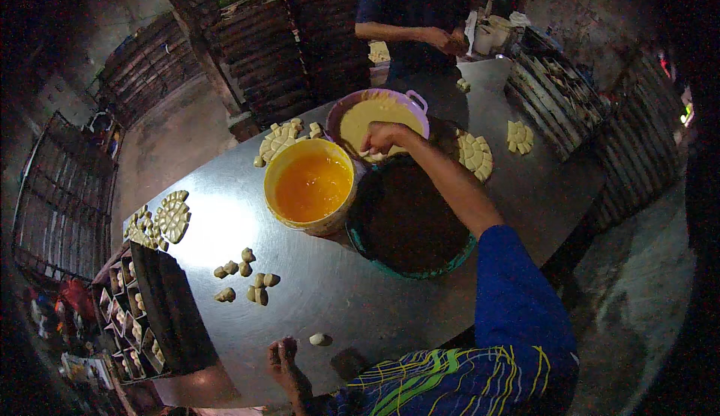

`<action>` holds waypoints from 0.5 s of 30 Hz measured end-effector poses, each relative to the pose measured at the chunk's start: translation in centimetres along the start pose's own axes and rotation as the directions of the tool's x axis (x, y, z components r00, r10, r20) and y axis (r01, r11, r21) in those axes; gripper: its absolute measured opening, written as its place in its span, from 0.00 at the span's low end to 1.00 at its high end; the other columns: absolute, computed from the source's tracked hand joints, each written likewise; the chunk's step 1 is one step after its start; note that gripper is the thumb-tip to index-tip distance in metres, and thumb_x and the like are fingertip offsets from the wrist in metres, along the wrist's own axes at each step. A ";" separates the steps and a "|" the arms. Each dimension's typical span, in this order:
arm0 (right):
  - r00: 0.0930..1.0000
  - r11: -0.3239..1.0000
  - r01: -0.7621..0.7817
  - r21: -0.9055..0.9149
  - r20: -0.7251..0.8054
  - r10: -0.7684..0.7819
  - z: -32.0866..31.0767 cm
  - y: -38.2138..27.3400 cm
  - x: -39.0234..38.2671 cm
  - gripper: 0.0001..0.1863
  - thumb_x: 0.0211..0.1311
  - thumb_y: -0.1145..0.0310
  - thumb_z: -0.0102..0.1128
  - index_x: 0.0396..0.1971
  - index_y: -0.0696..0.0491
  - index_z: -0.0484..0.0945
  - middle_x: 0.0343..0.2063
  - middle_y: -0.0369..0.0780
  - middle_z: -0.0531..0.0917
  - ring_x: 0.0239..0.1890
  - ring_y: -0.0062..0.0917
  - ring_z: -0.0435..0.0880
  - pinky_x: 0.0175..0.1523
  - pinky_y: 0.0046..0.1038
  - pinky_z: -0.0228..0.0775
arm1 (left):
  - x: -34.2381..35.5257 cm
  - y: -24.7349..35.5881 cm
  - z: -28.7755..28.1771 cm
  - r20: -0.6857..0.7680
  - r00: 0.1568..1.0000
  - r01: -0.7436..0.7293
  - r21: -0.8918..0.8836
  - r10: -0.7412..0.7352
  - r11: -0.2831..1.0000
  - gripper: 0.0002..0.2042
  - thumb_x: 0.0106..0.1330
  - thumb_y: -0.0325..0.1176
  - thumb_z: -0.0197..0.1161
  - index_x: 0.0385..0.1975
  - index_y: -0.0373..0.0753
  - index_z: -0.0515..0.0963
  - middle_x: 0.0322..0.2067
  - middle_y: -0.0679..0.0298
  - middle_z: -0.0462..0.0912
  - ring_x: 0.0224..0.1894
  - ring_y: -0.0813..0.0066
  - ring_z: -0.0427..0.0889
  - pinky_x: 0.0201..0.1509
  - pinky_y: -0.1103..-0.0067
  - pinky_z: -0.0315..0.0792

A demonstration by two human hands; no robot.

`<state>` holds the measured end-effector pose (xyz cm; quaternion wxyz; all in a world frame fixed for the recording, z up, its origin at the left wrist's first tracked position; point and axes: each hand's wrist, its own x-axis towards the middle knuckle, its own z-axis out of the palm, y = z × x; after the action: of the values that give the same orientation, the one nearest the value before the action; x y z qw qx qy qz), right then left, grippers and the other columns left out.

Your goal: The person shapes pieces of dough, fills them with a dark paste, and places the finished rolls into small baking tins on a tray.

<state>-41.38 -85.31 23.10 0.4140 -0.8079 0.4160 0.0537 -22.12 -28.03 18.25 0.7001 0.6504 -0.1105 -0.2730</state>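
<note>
My right hand (384, 137) reaches across the table to a purple basin (421, 106) with a pale yellow-beige mass inside. Its fingers are curled closed at the basin's near edge, hiding whatever they may hold. Near the front edge of the metal table, my left hand (283, 360) has loosely bent fingers, slightly apart, with nothing visible in them. A small pale dough piece (320, 339) lies just to its right. Under my right forearm stands a wide teal-rimmed tub (409, 213) with a dark interior. Left of it is a yellow bucket (331, 221) of orange liquid.
Several small dough lumps (251, 277) lie left of centre. Scored dough rounds rest at the far left (173, 216) and right (474, 156). A dark box of compartments (169, 311) borders the left side. Across the table (420, 311) stands another person (412, 11), hands together.
</note>
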 end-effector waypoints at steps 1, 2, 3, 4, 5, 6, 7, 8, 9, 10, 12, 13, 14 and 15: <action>1.000 0.982 0.015 0.187 -0.002 -0.015 -0.3 0.5 -0.3 0.18 0.55 0.83 0.58 0.47 0.56 0.82 0.34 0.38 0.84 0.30 0.20 0.78 0.30 0.24 0.72 | -0.1 -0.1 -0.1 0.035 0.999 -0.002 0.005 0.002 1.000 0.07 0.70 0.32 0.57 0.35 0.35 0.76 0.34 0.62 0.81 0.37 0.75 0.80 0.48 0.76 0.75; 0.999 0.929 0.032 0.368 -0.004 -0.033 -0.5 0.4 -1.0 0.18 0.56 0.82 0.58 0.48 0.57 0.81 0.35 0.38 0.84 0.32 0.20 0.79 0.32 0.24 0.73 | -0.2 0.0 -0.2 0.065 0.998 -0.005 0.011 0.005 1.000 0.07 0.70 0.32 0.57 0.36 0.35 0.75 0.34 0.61 0.81 0.37 0.75 0.80 0.48 0.76 0.75; 0.999 0.844 0.047 0.535 -0.010 -0.049 -0.7 0.3 -1.6 0.18 0.57 0.82 0.58 0.49 0.57 0.80 0.37 0.37 0.83 0.34 0.20 0.80 0.34 0.23 0.73 | -0.4 0.1 -0.2 0.098 0.995 -0.008 0.016 0.007 1.000 0.07 0.70 0.32 0.57 0.36 0.35 0.75 0.34 0.61 0.81 0.37 0.75 0.80 0.48 0.76 0.75; 0.999 0.784 0.051 0.619 -0.043 -0.032 -0.9 0.6 -3.0 0.22 0.59 0.81 0.58 0.56 0.57 0.74 0.41 0.38 0.82 0.38 0.21 0.82 0.40 0.23 0.77 | -0.4 0.0 -0.2 0.086 0.996 0.022 0.000 -0.022 1.000 0.07 0.70 0.32 0.57 0.36 0.35 0.76 0.34 0.61 0.81 0.37 0.74 0.80 0.48 0.76 0.74; 0.995 0.687 0.103 0.719 -0.064 -0.083 -0.7 -0.2 -4.3 0.23 0.60 0.80 0.58 0.57 0.56 0.72 0.43 0.38 0.82 0.40 0.22 0.82 0.42 0.24 0.77 | -0.5 -0.2 -0.2 0.066 0.997 0.046 -0.020 -0.044 0.999 0.07 0.70 0.33 0.57 0.36 0.35 0.76 0.34 0.61 0.81 0.37 0.74 0.80 0.48 0.76 0.74; 0.989 0.579 0.141 0.803 -0.086 -0.121 -0.5 -0.4 -5.4 0.24 0.60 0.79 0.59 0.58 0.56 0.70 0.44 0.38 0.81 0.42 0.22 0.82 0.44 0.24 0.78 | -0.8 -0.2 0.0 0.048 0.996 0.079 -0.043 -0.076 0.996 0.07 0.70 0.33 0.57 0.36 0.36 0.76 0.34 0.61 0.81 0.38 0.74 0.80 0.48 0.75 0.74; 0.981 0.459 0.175 0.871 -0.116 -0.153 -0.1 -0.4 -6.6 0.25 0.60 0.79 0.59 0.59 0.55 0.69 0.46 0.38 0.80 0.43 0.23 0.83 0.46 0.25 0.79 | -1.2 -0.1 0.4 0.091 0.993 0.081 -0.028 -0.078 0.996 0.08 0.70 0.34 0.57 0.36 0.36 0.76 0.34 0.61 0.81 0.38 0.73 0.80 0.49 0.75 0.74; 0.962 0.438 0.256 0.862 -0.184 -0.199 0.1 0.5 -8.2 0.28 0.61 0.77 0.61 0.62 0.54 0.65 0.49 0.38 0.79 0.48 0.24 0.82 0.53 0.26 0.77 | -1.8 0.6 1.9 0.146 0.985 0.095 -0.020 -0.091 0.995 0.08 0.71 0.34 0.56 0.36 0.36 0.76 0.35 0.61 0.81 0.39 0.72 0.80 0.50 0.74 0.74; 0.933 0.376 0.337 0.863 -0.252 -0.259 1.4 -0.5 -9.7 0.28 0.61 0.77 0.61 0.62 0.53 0.65 0.51 0.37 0.78 0.49 0.23 0.81 0.54 0.26 0.76 | -2.2 1.3 3.0 0.182 0.978 0.104 -0.009 -0.100 0.995 0.08 0.71 0.35 0.56 0.37 0.36 0.76 0.35 0.60 0.81 0.40 0.71 0.80 0.50 0.74 0.74; 0.894 0.297 0.404 0.865 -0.305 -0.328 3.7 -3.1 -11.4 0.29 0.61 0.77 0.61 0.63 0.53 0.65 0.52 0.37 0.77 0.50 0.23 0.80 0.54 0.26 0.76 | -2.2 1.4 3.3 0.257 0.954 0.159 -0.004 -0.153 0.987 0.09 0.71 0.36 0.56 0.37 0.36 0.76 0.36 0.60 0.81 0.41 0.70 0.81 0.51 0.72 0.73; 0.863 0.174 0.409 0.896 -0.318 -0.393 8.0 -7.3 -15.9 0.30 0.61 0.77 0.61 0.64 0.52 0.64 0.55 0.36 0.76 0.53 0.23 0.78 0.55 0.27 0.75 | -2.5 2.4 5.4 0.445 0.858 0.314 -0.060 -0.256 0.948 0.13 0.72 0.39 0.55 0.41 0.35 0.76 0.38 0.59 0.81 0.44 0.67 0.80 0.54 0.70 0.72; 0.871 0.114 0.337 0.934 -0.263 -0.416 11.1 -9.2 -17.4 0.31 0.61 0.77 0.61 0.64 0.51 0.64 0.56 0.35 0.75 0.55 0.23 0.77 0.56 0.29 0.75 | -2.6 3.3 6.5 0.528 0.799 0.399 -0.109 -0.287 0.911 0.15 0.72 0.41 0.55 0.46 0.34 0.76 0.41 0.58 0.81 0.46 0.66 0.80 0.55 0.70 0.71; 0.887 0.076 0.279 0.957 -0.227 -0.401 13.2 -10.4 -20.2 0.31 0.61 0.78 0.61 0.65 0.50 0.64 0.57 0.35 0.75 0.57 0.23 0.75 0.56 0.30 0.76 | -2.5 3.9 8.2 0.629 0.701 0.510 -0.111 -0.337 0.853 0.17 0.72 0.41 0.55 0.50 0.33 0.73 0.47 0.56 0.78 0.51 0.63 0.78 0.57 0.67 0.72; 0.891 0.066 0.280 0.958 -0.234 -0.389 15.9 -12.2 -21.6 0.32 0.61 0.78 0.61 0.65 0.50 0.63 0.58 0.35 0.74 0.58 0.23 0.75 0.56 0.30 0.75 | -2.1 4.4 9.1 0.695 0.621 0.589 -0.110 -0.361 0.801 0.19 0.72 0.41 0.55 0.53 0.32 0.70 0.53 0.54 0.75 0.56 0.59 0.76 0.59 0.64 0.72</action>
<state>-42.56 -56.61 29.73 0.8515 -0.4156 0.1350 -0.2896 -27.47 -34.59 24.07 0.6164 0.3957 -0.1176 -0.6705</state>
